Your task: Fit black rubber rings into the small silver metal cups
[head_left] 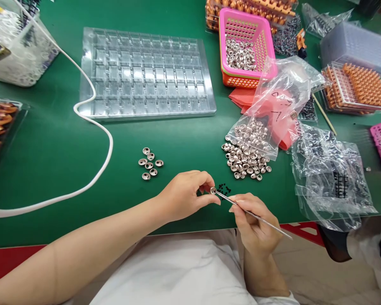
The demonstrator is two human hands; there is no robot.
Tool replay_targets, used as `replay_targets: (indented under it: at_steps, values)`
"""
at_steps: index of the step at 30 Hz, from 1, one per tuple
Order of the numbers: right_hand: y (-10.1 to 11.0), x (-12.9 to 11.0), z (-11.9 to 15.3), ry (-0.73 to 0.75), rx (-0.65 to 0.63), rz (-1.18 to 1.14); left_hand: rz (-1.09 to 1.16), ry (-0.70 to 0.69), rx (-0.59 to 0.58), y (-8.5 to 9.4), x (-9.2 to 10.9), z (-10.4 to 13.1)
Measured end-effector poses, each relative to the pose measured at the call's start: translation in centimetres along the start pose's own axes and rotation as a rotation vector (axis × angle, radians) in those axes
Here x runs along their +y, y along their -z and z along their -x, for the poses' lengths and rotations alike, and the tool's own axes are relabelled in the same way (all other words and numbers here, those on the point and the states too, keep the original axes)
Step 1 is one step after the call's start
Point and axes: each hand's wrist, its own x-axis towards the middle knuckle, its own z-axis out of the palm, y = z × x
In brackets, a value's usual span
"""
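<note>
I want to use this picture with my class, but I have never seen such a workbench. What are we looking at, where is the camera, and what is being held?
The camera sits on a person's head, looking down at their own bare hands over a green table. The left hand pinches a small metal cap; the right hand holds thin tweezers whose tip meets that cap. Tiny black bits lie just behind. Nearby are a few loose caps, a bigger pile of caps spilling from a plastic bag, a clear compartment tray, a pink basket and a white cable.
</note>
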Motion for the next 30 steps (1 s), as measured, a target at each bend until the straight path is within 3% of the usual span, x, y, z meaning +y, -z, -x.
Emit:
replay_targets:
  at_steps: [13, 20, 30]
  values:
    - [-0.07, -0.14, -0.03, 0.068, -0.073, 0.061, -0.021, -0.024, 0.039, 0.07, 0.16, 0.08]
    - [-0.25, -0.15, -0.05, 0.085, -0.067, 0.061, 0.138, 0.082, 0.005, 0.05, 0.35, 0.15]
    - [0.32, 0.18, -0.21, 0.105, -0.082, 0.098, 0.260, 0.038, -0.031, 0.43, 0.46, 0.15]
